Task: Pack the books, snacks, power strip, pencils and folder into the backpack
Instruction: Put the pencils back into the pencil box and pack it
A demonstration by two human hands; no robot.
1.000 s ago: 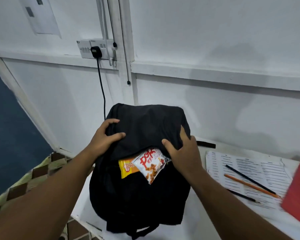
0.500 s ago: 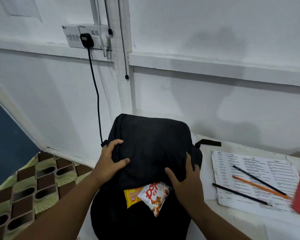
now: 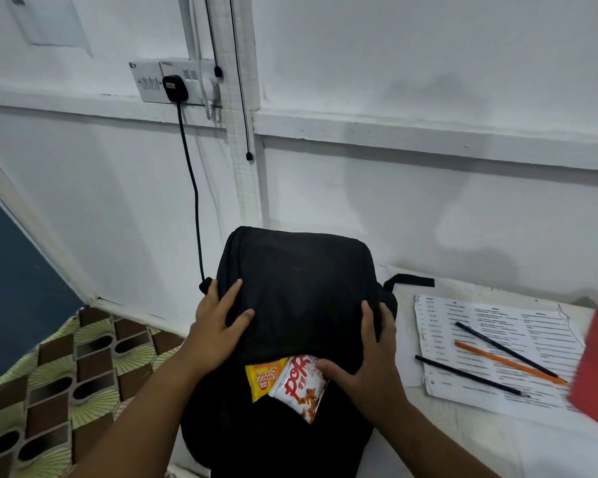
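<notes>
Standing on the white tabletop point(image 3: 463, 439) against the wall, the black backpack point(image 3: 301, 281) has two snack packets poking out of its front opening: a yellow biscuit packet point(image 3: 260, 377) and, overlapping it on the right, a white-and-orange snack bag point(image 3: 299, 388). The left hand point(image 3: 218, 326) lies flat on the bag's upper flap, fingers point(image 3: 230, 295) straight and spread. The right hand point(image 3: 370, 353) grips the flap's right edge, thumb touching the white bag. Right of the backpack, three pencils point(image 3: 504, 360) lie on printed sheets point(image 3: 490, 319), beside a red folder point(image 3: 597, 360).
</notes>
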